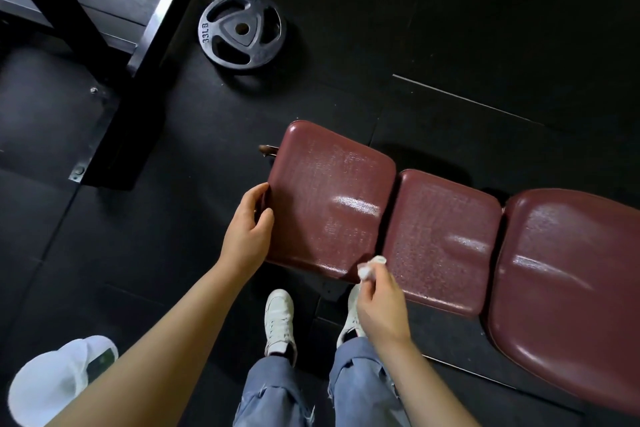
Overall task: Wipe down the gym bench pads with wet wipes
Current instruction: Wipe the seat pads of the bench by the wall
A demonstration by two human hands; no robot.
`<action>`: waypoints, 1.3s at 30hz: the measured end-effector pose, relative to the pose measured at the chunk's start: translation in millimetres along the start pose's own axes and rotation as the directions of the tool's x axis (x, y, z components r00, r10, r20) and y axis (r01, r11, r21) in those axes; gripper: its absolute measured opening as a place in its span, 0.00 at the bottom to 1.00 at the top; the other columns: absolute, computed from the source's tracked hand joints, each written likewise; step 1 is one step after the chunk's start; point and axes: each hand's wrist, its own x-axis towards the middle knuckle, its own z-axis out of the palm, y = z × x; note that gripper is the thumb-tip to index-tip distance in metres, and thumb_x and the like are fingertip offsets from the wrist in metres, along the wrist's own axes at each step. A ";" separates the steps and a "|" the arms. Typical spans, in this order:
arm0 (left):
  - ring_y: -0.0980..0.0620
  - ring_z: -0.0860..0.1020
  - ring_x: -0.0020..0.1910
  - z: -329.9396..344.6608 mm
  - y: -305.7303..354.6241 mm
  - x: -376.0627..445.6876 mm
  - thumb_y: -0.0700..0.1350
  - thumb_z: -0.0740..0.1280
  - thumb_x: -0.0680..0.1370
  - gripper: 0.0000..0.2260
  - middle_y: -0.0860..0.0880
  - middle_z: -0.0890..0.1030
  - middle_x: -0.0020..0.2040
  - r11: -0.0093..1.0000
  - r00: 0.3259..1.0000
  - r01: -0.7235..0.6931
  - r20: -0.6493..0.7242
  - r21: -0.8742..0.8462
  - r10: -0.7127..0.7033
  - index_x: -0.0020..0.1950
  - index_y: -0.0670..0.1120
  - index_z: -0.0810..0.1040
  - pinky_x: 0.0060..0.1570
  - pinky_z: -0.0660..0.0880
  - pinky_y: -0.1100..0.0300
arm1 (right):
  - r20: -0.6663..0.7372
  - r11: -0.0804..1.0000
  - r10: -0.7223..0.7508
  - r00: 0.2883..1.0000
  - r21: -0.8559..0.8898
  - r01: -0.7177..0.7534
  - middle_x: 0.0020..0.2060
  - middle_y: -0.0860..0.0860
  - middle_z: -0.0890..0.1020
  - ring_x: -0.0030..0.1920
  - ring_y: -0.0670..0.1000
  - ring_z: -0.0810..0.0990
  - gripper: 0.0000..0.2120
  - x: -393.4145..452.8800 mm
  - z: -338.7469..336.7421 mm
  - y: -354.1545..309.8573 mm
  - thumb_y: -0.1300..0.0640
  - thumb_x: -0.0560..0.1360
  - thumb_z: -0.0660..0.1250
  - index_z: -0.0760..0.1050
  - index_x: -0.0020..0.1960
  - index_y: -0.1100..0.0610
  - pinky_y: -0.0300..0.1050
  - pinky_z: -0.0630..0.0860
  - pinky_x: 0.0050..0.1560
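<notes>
A gym bench with three dark red pads runs from the centre to the right: an end pad (329, 198), a middle pad (440, 239) and a large pad (571, 288). All three look wet and shiny. My left hand (249, 229) grips the left edge of the end pad, thumb and fingers curled around it. My right hand (379, 305) pinches a small crumpled white wet wipe (369, 267) at the near edge, by the gap between the end and middle pads.
A black 33 lb weight plate (242, 31) lies on the dark rubber floor beyond the bench. A black metal machine frame (114, 55) stands at the upper left. A white wipes pack (59, 381) lies at the lower left. My white shoes (278, 319) stand next to the bench.
</notes>
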 end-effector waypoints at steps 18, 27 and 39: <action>0.49 0.84 0.53 -35.8 -19.7 -6.1 0.47 0.62 0.81 0.11 0.48 0.85 0.53 0.821 0.957 0.290 0.128 -0.491 -0.261 0.56 0.48 0.83 0.51 0.79 0.57 | -0.117 0.948 -0.316 0.942 0.005 0.318 0.51 0.46 0.76 0.52 0.46 0.72 0.10 -14.1 99.3 -132.7 0.62 0.77 0.58 0.75 0.53 0.53 0.35 0.65 0.56; 0.56 0.82 0.55 -41.5 -31.0 -4.5 0.48 0.59 0.79 0.13 0.53 0.85 0.54 0.842 0.947 0.321 0.146 -0.433 -0.286 0.58 0.51 0.81 0.61 0.75 0.55 | -0.203 0.981 -0.148 0.968 -0.152 0.118 0.52 0.52 0.79 0.54 0.55 0.76 0.13 -9.1 38.4 -39.7 0.68 0.74 0.60 0.77 0.54 0.57 0.49 0.73 0.57; 0.51 0.84 0.52 -40.4 -36.0 -0.3 0.49 0.63 0.78 0.11 0.49 0.86 0.51 0.851 0.956 0.289 0.095 -0.438 -0.276 0.54 0.50 0.83 0.51 0.77 0.56 | -0.184 0.964 -0.265 0.946 -0.053 0.260 0.48 0.51 0.77 0.50 0.51 0.73 0.10 2.3 94.1 -149.8 0.66 0.74 0.59 0.74 0.52 0.56 0.45 0.72 0.54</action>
